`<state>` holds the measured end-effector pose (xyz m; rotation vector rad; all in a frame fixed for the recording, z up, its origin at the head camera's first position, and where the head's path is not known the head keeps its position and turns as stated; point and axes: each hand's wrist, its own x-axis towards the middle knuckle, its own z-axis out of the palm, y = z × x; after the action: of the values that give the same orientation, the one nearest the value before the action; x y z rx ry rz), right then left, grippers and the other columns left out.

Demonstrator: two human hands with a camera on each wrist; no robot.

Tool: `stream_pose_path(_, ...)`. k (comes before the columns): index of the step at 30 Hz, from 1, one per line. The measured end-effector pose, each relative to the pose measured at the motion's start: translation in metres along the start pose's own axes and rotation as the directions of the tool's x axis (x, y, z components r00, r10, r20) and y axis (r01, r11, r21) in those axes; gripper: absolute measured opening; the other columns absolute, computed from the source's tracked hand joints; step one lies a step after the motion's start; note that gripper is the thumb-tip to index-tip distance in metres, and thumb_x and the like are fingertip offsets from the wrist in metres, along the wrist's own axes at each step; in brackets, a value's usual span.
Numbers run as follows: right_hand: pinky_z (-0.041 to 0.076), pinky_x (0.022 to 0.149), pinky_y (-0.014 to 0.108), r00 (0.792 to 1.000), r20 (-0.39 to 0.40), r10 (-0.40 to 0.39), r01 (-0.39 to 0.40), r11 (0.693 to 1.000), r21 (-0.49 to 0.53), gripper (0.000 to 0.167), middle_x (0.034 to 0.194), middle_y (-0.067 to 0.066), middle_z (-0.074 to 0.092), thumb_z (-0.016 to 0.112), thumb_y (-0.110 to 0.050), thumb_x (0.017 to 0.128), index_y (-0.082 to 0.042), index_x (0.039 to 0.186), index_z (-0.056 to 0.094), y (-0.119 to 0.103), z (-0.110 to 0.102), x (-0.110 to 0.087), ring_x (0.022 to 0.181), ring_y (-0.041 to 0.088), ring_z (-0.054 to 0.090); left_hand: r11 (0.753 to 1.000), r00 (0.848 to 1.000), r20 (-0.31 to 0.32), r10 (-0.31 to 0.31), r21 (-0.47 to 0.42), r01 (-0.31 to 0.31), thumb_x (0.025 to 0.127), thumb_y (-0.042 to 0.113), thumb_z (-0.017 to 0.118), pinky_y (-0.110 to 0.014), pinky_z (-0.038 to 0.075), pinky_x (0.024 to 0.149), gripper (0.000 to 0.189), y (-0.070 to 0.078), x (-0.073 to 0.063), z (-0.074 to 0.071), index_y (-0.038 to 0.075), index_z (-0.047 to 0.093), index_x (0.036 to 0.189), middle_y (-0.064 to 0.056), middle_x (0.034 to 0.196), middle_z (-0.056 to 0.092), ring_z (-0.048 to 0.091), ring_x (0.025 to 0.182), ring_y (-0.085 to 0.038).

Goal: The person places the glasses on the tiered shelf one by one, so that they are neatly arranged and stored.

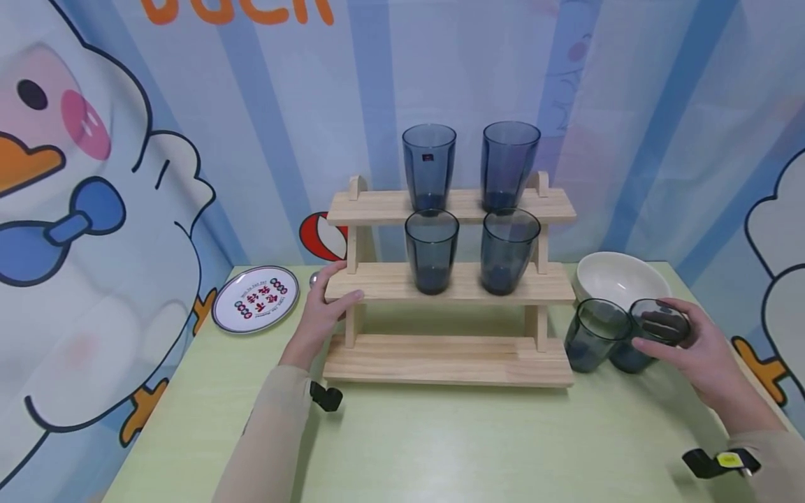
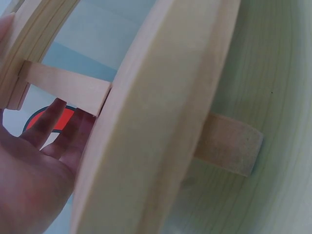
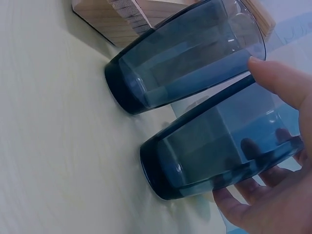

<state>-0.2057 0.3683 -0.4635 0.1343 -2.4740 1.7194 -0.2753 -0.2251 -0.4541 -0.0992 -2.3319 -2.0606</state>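
Note:
A three-tier wooden shelf (image 1: 448,360) stands on the table, with two blue-grey glass tumblers on its top tier and two on its middle tier. My left hand (image 1: 322,307) grips the left end of the middle tier, thumb in front. In the left wrist view its fingers (image 2: 46,124) reach behind the wood. To the right of the shelf, my right hand (image 1: 698,342) holds a glass tumbler (image 3: 209,146) near its rim, fingers round the far side. Another tumbler (image 3: 185,58) stands close beside it, between it and the shelf; the thumb tip overlaps its rim in the right wrist view.
Behind the two right-hand tumblers sits a white bowl (image 1: 619,276). An oval plate (image 1: 256,299) with red print lies at the back left of the pale green table (image 1: 453,447). A cartoon duck curtain (image 1: 302,105) hangs behind and at both sides.

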Motion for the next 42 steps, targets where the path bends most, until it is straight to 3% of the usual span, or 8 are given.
stream_pose_path(6, 0.051, 0.080, 0.008, 0.999, -0.041, 0.018, -0.021, 0.998, -0.067, 0.081, 0.125, -0.025, 0.051, 0.078, -0.008, 0.095, -0.021, 0.162, 0.033, 0.003, -0.002, -0.003, 0.108, -0.011, 0.053, 1.000, 1.000, 0.001, -0.002, -0.004, 0.002, 0.099, 0.026, 0.074, -0.063, 0.045, 0.110, 0.066, 0.000, 0.000, 0.000, 0.032, 0.042, 0.156, -0.009, 0.161, 0.033, 0.050, 0.134, -0.040)
stream_pose_path(15, 0.053, 0.079, 0.008, 0.998, -0.055, 0.016, -0.006, 0.985, 0.174, 0.071, 0.124, -0.020, 0.062, 0.076, 0.002, 0.094, -0.024, 0.152, 0.044, 0.003, -0.005, -0.008, 0.107, -0.010, 0.061, 1.000, 1.000, -0.001, -0.001, 0.000, 0.001, 0.098, 0.026, 0.075, -0.064, 0.045, 0.110, 0.066, 0.000, 0.001, 0.000, 0.033, 0.042, 0.156, -0.009, 0.161, 0.033, 0.048, 0.136, -0.040)
stream_pose_path(26, 0.052, 0.077, 0.008, 0.989, -0.147, -0.010, 0.048, 0.965, 0.258, 0.072, 0.119, -0.021, 0.066, 0.073, 0.011, 0.092, -0.029, 0.148, 0.049, 0.000, -0.005, -0.020, 0.102, -0.009, 0.064, 1.000, 1.000, 0.000, 0.004, 0.012, -0.004, 0.099, 0.025, 0.074, -0.063, 0.045, 0.110, 0.066, -0.003, 0.002, -0.001, 0.033, 0.042, 0.156, -0.008, 0.161, 0.033, 0.048, 0.136, -0.039)
stream_pose_path(31, 0.051, 0.077, 0.006, 0.982, -0.180, -0.057, 0.094, 0.975, 0.201, 0.075, 0.121, -0.022, 0.064, 0.072, 0.012, 0.092, -0.025, 0.153, 0.048, -0.014, -0.005, -0.028, 0.106, -0.009, 0.061, 1.000, 1.000, 0.001, 0.014, 0.003, -0.014, 0.100, 0.024, 0.073, -0.061, 0.045, 0.110, 0.066, -0.004, 0.001, -0.001, 0.029, 0.041, 0.157, -0.010, 0.162, 0.033, 0.050, 0.134, -0.039)
stream_pose_path(42, 0.055, 0.080, 0.012, 0.967, -0.117, -0.227, 0.253, 0.916, 0.313, 0.078, 0.129, -0.009, 0.067, 0.062, 0.029, 0.087, -0.011, 0.153, 0.049, -0.037, 0.000, -0.046, 0.112, 0.001, 0.064, 1.000, 1.000, 0.001, 0.024, -0.009, -0.024, 0.100, 0.023, 0.073, -0.061, 0.045, 0.110, 0.065, -0.002, -0.001, 0.000, 0.031, 0.042, 0.156, -0.010, 0.160, 0.034, 0.050, 0.133, -0.038)
